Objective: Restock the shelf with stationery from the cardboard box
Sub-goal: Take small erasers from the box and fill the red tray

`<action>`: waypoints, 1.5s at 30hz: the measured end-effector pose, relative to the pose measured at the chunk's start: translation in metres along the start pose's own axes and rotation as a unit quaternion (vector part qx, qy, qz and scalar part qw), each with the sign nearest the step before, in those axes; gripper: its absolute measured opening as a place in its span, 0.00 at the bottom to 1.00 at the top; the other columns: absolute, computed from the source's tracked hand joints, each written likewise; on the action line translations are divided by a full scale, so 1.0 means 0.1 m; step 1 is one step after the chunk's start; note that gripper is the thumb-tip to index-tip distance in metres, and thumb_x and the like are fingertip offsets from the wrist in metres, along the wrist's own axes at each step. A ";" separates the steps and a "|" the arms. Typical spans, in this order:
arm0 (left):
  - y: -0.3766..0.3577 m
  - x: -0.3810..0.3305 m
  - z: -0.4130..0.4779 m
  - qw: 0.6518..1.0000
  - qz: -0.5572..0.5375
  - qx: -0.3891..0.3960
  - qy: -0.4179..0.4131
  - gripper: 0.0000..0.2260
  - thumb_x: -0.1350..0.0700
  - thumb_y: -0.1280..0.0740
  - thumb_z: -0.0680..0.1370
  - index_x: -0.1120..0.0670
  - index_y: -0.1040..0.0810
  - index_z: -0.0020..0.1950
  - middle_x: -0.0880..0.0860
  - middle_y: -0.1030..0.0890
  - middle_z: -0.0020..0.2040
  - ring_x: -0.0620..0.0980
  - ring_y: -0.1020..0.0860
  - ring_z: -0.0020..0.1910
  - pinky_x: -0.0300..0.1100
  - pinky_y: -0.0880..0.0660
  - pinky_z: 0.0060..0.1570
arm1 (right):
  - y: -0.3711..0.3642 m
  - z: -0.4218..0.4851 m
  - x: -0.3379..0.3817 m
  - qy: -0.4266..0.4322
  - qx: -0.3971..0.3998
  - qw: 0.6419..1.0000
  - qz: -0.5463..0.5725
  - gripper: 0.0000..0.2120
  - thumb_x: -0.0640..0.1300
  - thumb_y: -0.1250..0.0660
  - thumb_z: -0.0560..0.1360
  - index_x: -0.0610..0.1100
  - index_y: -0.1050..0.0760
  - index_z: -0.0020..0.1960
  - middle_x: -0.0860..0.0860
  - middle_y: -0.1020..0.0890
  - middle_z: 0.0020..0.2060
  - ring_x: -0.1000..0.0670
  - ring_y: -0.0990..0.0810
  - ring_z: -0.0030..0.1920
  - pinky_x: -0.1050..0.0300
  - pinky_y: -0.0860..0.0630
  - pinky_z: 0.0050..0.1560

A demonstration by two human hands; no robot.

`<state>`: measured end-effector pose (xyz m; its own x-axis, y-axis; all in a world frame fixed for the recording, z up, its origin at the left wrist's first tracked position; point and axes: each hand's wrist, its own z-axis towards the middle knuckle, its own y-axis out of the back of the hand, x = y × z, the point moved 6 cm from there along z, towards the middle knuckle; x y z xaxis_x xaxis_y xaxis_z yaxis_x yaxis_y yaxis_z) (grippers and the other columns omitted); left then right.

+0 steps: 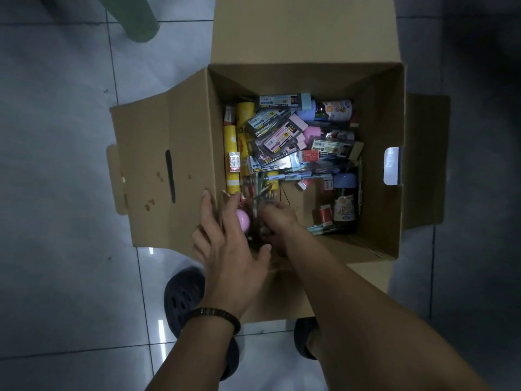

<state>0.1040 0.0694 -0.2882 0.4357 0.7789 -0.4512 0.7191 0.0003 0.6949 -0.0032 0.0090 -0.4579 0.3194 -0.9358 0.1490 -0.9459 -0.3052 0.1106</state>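
Brown cardboard box (377,136), yellow tubes (232,153), pink ball (243,220), greenish pencils (260,193), black shoe (183,294), pale grey tiles (70,136).
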 end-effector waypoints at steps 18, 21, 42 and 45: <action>0.06 0.04 0.01 0.999 -0.035 0.003 0.001 0.40 0.53 0.23 0.75 0.39 0.42 0.80 0.43 0.57 0.85 0.52 0.48 0.79 0.56 0.43 0.75 | 0.18 0.13 0.14 0.069 0.063 0.976 -0.199 0.11 0.36 0.22 0.72 0.47 0.16 0.51 0.47 0.14 0.37 0.48 0.17 0.34 0.58 0.21 0.29; 0.07 0.04 -0.01 0.999 -0.035 0.004 0.003 0.39 0.54 0.23 0.75 0.40 0.40 0.80 0.43 0.56 0.85 0.54 0.46 0.79 0.57 0.41 0.75 | 0.24 0.13 0.10 0.136 0.054 0.961 -0.234 0.17 0.37 0.20 0.67 0.49 0.15 0.54 0.50 0.11 0.45 0.46 0.12 0.47 0.45 0.14 0.52; 0.16 -0.47 0.03 0.875 -0.431 0.137 0.175 0.17 0.37 0.29 0.76 0.46 0.16 0.58 0.52 0.14 0.55 0.58 0.15 0.56 0.61 0.18 0.57 | 0.54 -1.87 0.75 0.327 0.137 0.909 -0.217 0.04 0.41 0.27 0.81 0.45 0.20 0.55 0.49 0.14 0.42 0.52 0.15 0.39 0.61 0.23 0.35; 0.16 -0.52 0.04 0.863 -0.450 0.155 0.168 0.09 0.48 0.31 0.83 0.49 0.13 0.53 0.57 0.13 0.52 0.63 0.14 0.54 0.64 0.17 0.54 | 0.54 -1.95 0.68 0.317 0.123 0.909 -0.240 0.06 0.45 0.24 0.78 0.51 0.17 0.55 0.53 0.12 0.51 0.50 0.12 0.49 0.50 0.14 0.44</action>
<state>0.0953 0.0266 -0.2563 -0.5194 0.6892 -0.5052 0.8176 0.5728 -0.0593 -0.0206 -0.0371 -0.2502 0.5945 -0.4174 0.6873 -0.6475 -0.7553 0.1013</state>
